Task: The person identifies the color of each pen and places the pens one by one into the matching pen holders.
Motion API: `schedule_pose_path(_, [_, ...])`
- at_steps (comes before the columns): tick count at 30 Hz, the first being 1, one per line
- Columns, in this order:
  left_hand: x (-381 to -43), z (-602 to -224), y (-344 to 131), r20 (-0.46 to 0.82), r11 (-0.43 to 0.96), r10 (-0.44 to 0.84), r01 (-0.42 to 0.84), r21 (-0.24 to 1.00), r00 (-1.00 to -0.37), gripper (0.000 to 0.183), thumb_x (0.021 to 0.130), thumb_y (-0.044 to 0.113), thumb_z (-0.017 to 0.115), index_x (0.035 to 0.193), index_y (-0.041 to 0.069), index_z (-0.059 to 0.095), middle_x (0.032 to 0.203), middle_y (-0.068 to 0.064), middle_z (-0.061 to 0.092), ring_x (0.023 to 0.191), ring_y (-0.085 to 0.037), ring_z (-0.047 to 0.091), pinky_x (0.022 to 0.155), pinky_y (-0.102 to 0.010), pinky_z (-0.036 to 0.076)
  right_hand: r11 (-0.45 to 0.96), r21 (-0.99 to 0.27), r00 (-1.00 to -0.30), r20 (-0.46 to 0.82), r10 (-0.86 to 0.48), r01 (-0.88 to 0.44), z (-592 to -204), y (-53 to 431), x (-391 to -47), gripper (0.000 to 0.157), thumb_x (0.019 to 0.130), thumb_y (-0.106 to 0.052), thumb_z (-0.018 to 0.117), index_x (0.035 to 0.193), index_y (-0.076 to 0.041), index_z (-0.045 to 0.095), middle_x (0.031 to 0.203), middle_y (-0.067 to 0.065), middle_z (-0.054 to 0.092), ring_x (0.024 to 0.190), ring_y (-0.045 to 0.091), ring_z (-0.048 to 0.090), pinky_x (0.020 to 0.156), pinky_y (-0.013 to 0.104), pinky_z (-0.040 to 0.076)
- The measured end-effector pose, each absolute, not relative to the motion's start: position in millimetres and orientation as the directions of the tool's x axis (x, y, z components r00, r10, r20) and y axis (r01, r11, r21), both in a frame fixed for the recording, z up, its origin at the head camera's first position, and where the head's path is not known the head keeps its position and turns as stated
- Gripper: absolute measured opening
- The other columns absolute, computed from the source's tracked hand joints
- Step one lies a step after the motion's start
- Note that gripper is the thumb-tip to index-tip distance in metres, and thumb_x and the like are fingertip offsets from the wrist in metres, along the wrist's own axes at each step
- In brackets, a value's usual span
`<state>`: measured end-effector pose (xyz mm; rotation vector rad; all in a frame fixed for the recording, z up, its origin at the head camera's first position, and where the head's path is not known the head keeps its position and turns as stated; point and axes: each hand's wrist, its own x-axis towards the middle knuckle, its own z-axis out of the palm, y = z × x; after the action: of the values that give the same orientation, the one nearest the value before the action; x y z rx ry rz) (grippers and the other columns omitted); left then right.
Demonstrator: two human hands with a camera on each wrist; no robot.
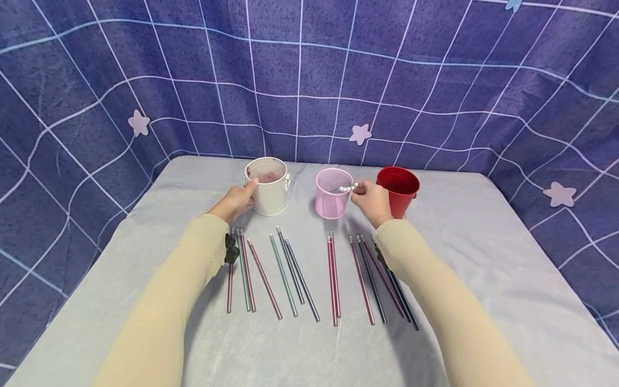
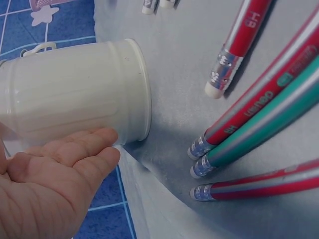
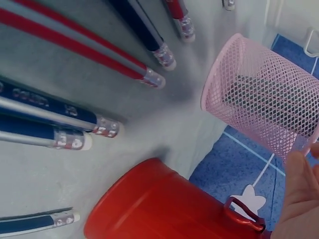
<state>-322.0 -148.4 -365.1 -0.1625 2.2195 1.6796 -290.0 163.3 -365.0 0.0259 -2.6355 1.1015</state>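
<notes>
My left hand rests against the side of a white metal bucket, its thumb near the rim. In the left wrist view the fingers lie fairly straight along the bucket's wall. At the right rim of a pink mesh cup, my right hand pinches white-eraser ends of pencils that lean inside the cup. Through the mesh in the right wrist view these pencils look dark green. Right beside that hand stands a red bucket.
Red pencils, green pencils and dark blue pencils lie on the grey cloth in front of the containers, eraser ends away from me. A blue gridded curtain hangs behind.
</notes>
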Motion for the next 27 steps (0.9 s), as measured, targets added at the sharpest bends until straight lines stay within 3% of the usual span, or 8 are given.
schedule_pose_path(8, [-321,-365,-148,-0.345,0.306,0.118,-0.296,0.905,-0.931,0.077,0.104,0.043,0.024,0.142,-0.020,0.004,0.144,-0.040,0.021,0.136,-0.038,0.027,0.113,-0.039,0.025,0.772,-0.631,-0.988,0.151,0.025,-0.077,-366,158,-280,0.013,0.078,-0.006,0.065,0.088,0.001,0.070,0.080,0.013,0.069,0.077,0.027,0.061,0.070,0.034,0.050])
schedule_pose_path(15, [-322,-365,-148,-0.351,0.323,0.110,-0.300,0.898,-0.930,0.078,0.104,0.044,0.025,0.142,-0.020,0.006,0.143,-0.039,0.024,0.136,-0.038,0.029,0.113,-0.038,0.026,0.851,-0.519,-0.994,-0.029,-0.105,-0.074,-369,144,-271,0.014,0.078,-0.009,0.063,0.079,0.000,0.073,0.066,0.006,0.066,0.060,0.017,0.053,0.053,0.024,0.044])
schedule_pose_path(20, [-321,-364,-149,-0.352,0.324,0.112,-0.301,0.897,-0.929,0.078,0.103,0.045,0.024,0.143,-0.019,0.006,0.143,-0.039,0.023,0.136,-0.038,0.028,0.113,-0.039,0.025,0.824,-0.550,-0.974,-0.080,-0.213,-0.135,-379,122,-263,0.014,0.079,-0.007,0.063,0.067,-0.001,0.069,0.051,0.001,0.059,0.045,0.008,0.051,0.043,0.018,0.039])
schedule_pose_path(27, [-327,-371,-152,-0.342,0.338,0.118,-0.286,0.896,-0.932,0.081,0.103,0.048,0.025,0.143,-0.020,0.007,0.142,-0.040,0.025,0.135,-0.038,0.030,0.113,-0.039,0.028,0.785,-0.586,-0.933,-0.132,-0.335,-0.199,-387,77,-249,0.016,0.080,-0.009,0.067,0.066,-0.002,0.068,0.045,-0.003,0.055,0.039,0.004,0.051,0.042,0.017,0.046])
